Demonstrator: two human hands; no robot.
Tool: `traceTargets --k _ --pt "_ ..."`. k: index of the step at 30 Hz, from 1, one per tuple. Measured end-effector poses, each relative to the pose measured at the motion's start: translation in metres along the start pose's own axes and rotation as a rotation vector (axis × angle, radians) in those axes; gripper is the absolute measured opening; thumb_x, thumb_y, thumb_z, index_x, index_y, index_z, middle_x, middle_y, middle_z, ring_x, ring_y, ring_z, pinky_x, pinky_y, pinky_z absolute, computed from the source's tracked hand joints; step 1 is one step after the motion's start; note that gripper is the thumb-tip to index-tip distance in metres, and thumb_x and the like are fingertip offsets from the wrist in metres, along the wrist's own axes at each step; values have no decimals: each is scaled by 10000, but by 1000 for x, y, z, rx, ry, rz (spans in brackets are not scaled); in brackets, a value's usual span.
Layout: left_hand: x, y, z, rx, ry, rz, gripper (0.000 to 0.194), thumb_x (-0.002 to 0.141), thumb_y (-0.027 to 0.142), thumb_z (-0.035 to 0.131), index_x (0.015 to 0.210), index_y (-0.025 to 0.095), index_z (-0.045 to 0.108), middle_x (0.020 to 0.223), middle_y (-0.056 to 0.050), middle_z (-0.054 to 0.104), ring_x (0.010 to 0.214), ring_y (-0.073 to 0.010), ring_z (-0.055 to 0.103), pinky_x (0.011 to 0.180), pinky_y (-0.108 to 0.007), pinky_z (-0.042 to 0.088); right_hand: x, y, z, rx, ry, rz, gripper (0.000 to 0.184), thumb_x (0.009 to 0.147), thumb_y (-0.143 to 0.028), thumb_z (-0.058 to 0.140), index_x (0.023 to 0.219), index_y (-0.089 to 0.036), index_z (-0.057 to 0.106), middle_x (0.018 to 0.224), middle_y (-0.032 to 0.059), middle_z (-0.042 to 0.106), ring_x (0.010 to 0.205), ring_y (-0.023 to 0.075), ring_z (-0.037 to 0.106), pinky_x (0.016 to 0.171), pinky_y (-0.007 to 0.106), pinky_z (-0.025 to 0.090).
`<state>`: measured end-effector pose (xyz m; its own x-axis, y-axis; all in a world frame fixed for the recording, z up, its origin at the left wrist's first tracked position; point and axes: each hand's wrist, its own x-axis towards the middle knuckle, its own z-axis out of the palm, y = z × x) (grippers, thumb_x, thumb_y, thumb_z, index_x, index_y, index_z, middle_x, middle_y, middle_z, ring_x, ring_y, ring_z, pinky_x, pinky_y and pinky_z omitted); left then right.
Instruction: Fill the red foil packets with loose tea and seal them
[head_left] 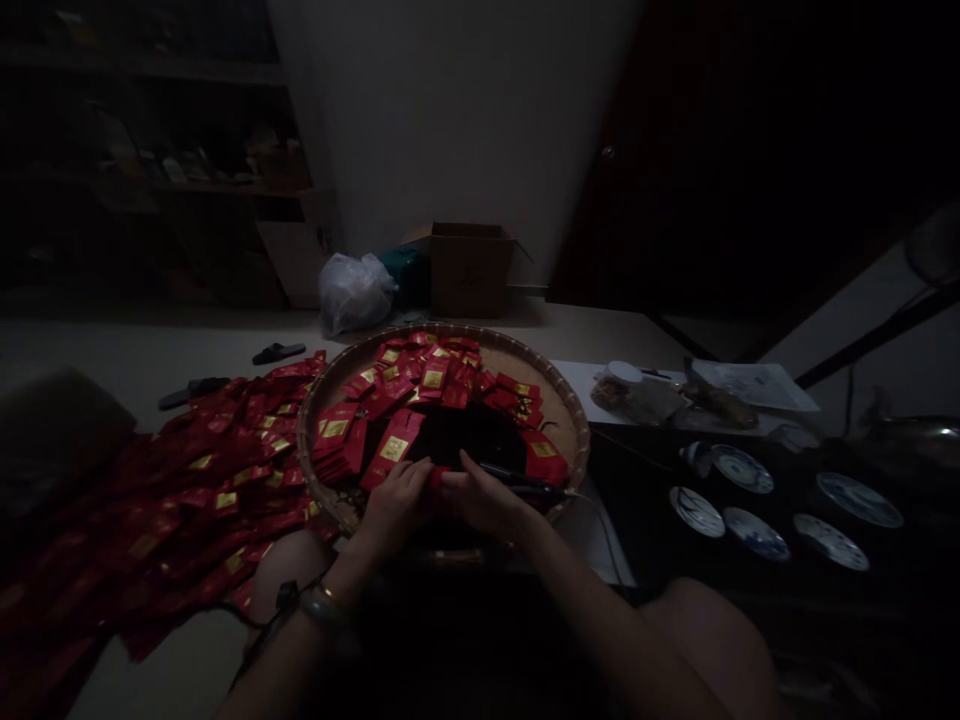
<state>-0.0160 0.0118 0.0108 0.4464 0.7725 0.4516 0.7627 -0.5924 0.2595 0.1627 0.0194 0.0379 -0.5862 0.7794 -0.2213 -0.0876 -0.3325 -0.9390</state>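
My left hand (396,505) and my right hand (484,497) are close together over the near side of a round woven bamboo tray (564,390). Between them is a small red packet (436,487), gripped by the closed fingers of both; much of it is hidden behind the hands. Red packets with gold squares (435,378) lie heaped along the tray's far and left sides. One larger packet (393,448) leans just beyond my left fingers. A black pen-shaped tool with a cord (534,488) lies beside my right hand, over the tray's right part. A dark patch covers the tray's middle.
A large pile of red packets (217,490) spreads over the floor at left, near dark slippers (279,353). Behind the tray stand a white plastic bag (355,292) and a cardboard box (469,272). Blue-and-white dishes (757,533) and a lidded jar (617,388) are at right.
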Motion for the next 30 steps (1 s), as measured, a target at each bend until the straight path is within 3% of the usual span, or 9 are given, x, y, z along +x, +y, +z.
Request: traceTargets --k 3,6,7,9,12,16,24,27,30 --pt "-2 -8 -5 -72 54 -152 498 683 152 663 1160 178 524 1098 -96 656 1015 -252 602 864 -371 504 -10 -13 -17 22 93 -25 751 837 -723 207 1030 -157 660 987 145 680 977 247 622 871 426 440" --pt "-3 -13 -11 -171 91 -253 463 676 213 688 1116 194 545 1039 -74 672 949 -234 632 826 -350 516 -11 -11 -27 -324 218 -149 560 811 -609 460 1131 -180 623 1149 147 629 1090 271 567 939 466 404" --pt "-3 -14 -13 -205 100 -271 448 676 235 692 1100 199 553 1023 -68 677 931 -229 639 814 -342 519 -9 -8 -26 -516 165 -172 545 766 -535 577 1192 -194 591 1239 144 579 1163 283 515 978 473 374" --pt "-3 -14 -17 -261 119 -300 428 682 281 695 1082 206 563 1008 -63 682 913 -223 648 801 -333 522 -1 -1 -19 -906 -45 -138 720 646 -357 736 1313 -238 491 1420 134 409 1302 329 355 1028 500 319" --pt "-4 -12 -20 -319 136 -340 433 687 335 698 1081 207 571 993 -61 685 892 -221 658 776 -322 526 12 5 -1 -1334 -261 19 861 582 -181 765 1361 -308 421 1515 121 218 1342 426 220 970 576 356" --pt "-4 -13 -19 -350 175 -395 443 674 368 706 1058 184 584 953 -69 685 845 -215 666 730 -304 531 22 3 19 -1634 -284 -44 598 676 -161 679 1246 -282 549 1349 147 412 1177 386 416 845 520 465" --pt "-6 -16 -16 -389 167 -412 445 667 362 711 1058 191 588 962 -62 688 843 -210 671 731 -295 535 19 14 19 -1656 -100 -49 484 754 -108 546 1216 -252 550 1137 144 504 1018 298 493 717 390 489" --pt "-6 -17 -15 -400 173 -425 445 665 374 713 1051 191 589 947 -58 686 834 -210 673 722 -297 538 19 14 6 -1468 -7 -98 495 679 -104 617 1160 -217 576 1070 110 562 934 249 538 738 347 468" --pt "-5 -17 -14 -395 180 -434 444 654 362 722 1045 195 594 936 -51 687 833 -209 672 724 -298 537 20 6 -12 -1125 169 -187 352 638 -114 637 980 -198 628 945 40 627 843 186 578 761 300 453"
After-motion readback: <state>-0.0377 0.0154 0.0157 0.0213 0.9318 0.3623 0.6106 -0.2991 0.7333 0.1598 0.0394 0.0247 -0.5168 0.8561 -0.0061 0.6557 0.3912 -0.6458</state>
